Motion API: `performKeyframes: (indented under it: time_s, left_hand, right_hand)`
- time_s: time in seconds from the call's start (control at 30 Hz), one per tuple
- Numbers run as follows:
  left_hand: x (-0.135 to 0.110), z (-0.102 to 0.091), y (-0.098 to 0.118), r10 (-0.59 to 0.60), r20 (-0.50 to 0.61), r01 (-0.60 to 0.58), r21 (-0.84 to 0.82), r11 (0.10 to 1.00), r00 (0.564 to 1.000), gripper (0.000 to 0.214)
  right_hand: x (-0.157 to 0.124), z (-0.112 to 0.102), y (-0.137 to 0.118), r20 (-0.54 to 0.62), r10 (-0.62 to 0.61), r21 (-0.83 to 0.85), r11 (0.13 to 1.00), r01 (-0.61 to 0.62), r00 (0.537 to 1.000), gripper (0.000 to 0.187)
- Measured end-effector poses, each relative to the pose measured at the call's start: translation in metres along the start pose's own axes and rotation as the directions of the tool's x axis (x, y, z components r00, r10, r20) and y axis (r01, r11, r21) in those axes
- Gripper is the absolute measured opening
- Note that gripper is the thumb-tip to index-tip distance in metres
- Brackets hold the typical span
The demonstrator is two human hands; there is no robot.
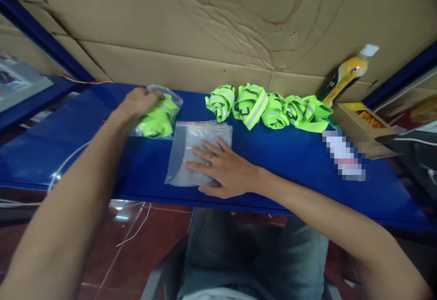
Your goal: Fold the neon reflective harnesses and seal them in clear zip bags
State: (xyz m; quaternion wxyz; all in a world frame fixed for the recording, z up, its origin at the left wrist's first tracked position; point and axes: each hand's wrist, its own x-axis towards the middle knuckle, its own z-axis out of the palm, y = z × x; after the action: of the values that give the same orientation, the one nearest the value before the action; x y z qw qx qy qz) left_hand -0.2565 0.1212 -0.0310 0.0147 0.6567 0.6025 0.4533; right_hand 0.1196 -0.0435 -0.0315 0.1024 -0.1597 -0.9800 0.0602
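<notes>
The left hand (141, 101) was blurred, and whether the filled bag (157, 120) was gripped or merely touched by it could not be told. Part of the stack of clear bags (179, 154) was covered by the right hand (223, 168). Both arms (85, 177) were cut off by the frame's edges, as was the grey device (20, 83). The bottle's (346, 74) base was hidden, its lettering could not be read, and a pale item (344, 156) was masked by coarse blocks.

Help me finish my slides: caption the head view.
Left hand on a bagged neon-green bundle, right hand spread over clear zip bags, near rolled reflective straps.
</notes>
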Motion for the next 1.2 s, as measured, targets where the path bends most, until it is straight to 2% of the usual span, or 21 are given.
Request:
performKeyframes:
  time_s: [0.07, 0.13, 0.23, 0.3, 0.37, 0.43, 0.47, 0.53, 0.57, 0.63, 0.67, 0.73, 0.83, 0.9, 1.0, 1.03, 1.13, 1.2]
  left_hand:
    - [-0.003, 0.009, 0.001, -0.09, -0.022, 0.092, 0.096, 0.991, 0.996, 0.071]
    - [-0.009, 0.007, 0.014, -0.127, -0.052, 0.135, 0.176, 0.975, 0.99, 0.062]
    - [-0.024, -0.011, 0.052, -0.026, -0.106, 0.055, 0.279, 0.959, 0.994, 0.05]
    - [-0.041, -0.024, 0.085, 0.075, -0.113, -0.035, 0.321, 0.946, 0.991, 0.043]
    - [-0.064, -0.032, 0.117, 0.164, -0.066, -0.137, 0.299, 0.944, 0.984, 0.034]
    - [-0.088, -0.032, 0.143, 0.267, 0.046, -0.27, 0.246, 0.931, 0.963, 0.028]
    - [-0.1, -0.029, 0.151, 0.303, 0.122, -0.324, 0.243, 0.914, 0.945, 0.028]
    - [-0.12, -0.018, 0.16, 0.353, 0.265, -0.421, 0.269, 0.866, 0.897, 0.031]
    - [-0.128, -0.012, 0.161, 0.368, 0.317, -0.456, 0.278, 0.845, 0.874, 0.033]
    - [-0.137, 0.002, 0.158, 0.382, 0.385, -0.494, 0.251, 0.832, 0.84, 0.036]
    - [-0.14, 0.007, 0.156, 0.389, 0.403, -0.501, 0.223, 0.836, 0.828, 0.036]
    - [-0.142, 0.015, 0.153, 0.385, 0.419, -0.491, 0.183, 0.852, 0.823, 0.035]
    - [-0.143, 0.019, 0.154, 0.359, 0.406, -0.463, 0.194, 0.865, 0.84, 0.032]
    - [-0.142, 0.018, 0.16, 0.349, 0.383, -0.446, 0.2, 0.873, 0.855, 0.033]
    - [-0.137, 0.02, 0.173, 0.339, 0.305, -0.407, 0.196, 0.892, 0.89, 0.04]
    - [-0.134, 0.021, 0.179, 0.339, 0.277, -0.399, 0.2, 0.895, 0.899, 0.042]
    - [-0.123, 0.028, 0.198, 0.363, 0.235, -0.412, 0.216, 0.885, 0.902, 0.044]
    - [-0.118, 0.033, 0.21, 0.389, 0.247, -0.442, 0.218, 0.87, 0.888, 0.046]
  right_hand:
    - [0.0, 0.0, 0.004, -0.026, -0.022, -0.015, 1.0, 0.021, 0.999, 0.07]
    - [-0.003, -0.002, 0.007, -0.079, -0.05, -0.025, 0.999, 0.048, 0.996, 0.078]
    - [-0.011, -0.006, 0.008, -0.174, -0.089, -0.017, 0.996, 0.087, 0.981, 0.094]
    - [-0.017, -0.009, 0.009, -0.255, -0.048, 0.01, 0.999, 0.052, 0.966, 0.094]
    - [-0.02, -0.011, 0.011, -0.358, 0.107, 0.042, 0.994, -0.099, 0.928, 0.08]
    - [-0.02, -0.014, 0.013, -0.426, 0.344, 0.108, 0.937, -0.331, 0.837, 0.063]
    - [-0.018, -0.015, 0.015, -0.413, 0.471, 0.162, 0.88, -0.446, 0.779, 0.056]
    - [-0.013, -0.019, 0.017, -0.284, 0.677, 0.28, 0.736, -0.617, 0.679, 0.047]
    - [-0.01, -0.021, 0.018, -0.195, 0.741, 0.332, 0.667, -0.667, 0.643, 0.044]
    - [-0.006, -0.024, 0.021, -0.048, 0.795, 0.428, 0.563, -0.707, 0.605, 0.038]
    - [-0.005, -0.024, 0.022, -0.016, 0.8, 0.474, 0.535, -0.7, 0.6, 0.036]
    - [-0.005, -0.023, 0.026, -0.027, 0.792, 0.55, 0.522, -0.652, 0.61, 0.032]
    - [-0.012, -0.02, 0.034, -0.148, 0.736, 0.583, 0.604, -0.543, 0.66, 0.03]
    - [-0.019, -0.022, 0.041, -0.214, 0.706, 0.581, 0.647, -0.493, 0.675, 0.03]
    - [-0.026, -0.032, 0.049, -0.272, 0.707, 0.548, 0.672, -0.498, 0.653, 0.043]
    - [-0.027, -0.035, 0.05, -0.282, 0.706, 0.531, 0.679, -0.507, 0.649, 0.042]
    - [-0.024, -0.037, 0.047, -0.258, 0.711, 0.51, 0.676, -0.532, 0.654, 0.006]
    - [-0.018, -0.034, 0.038, -0.214, 0.704, 0.457, 0.685, -0.568, 0.677, 0.017]
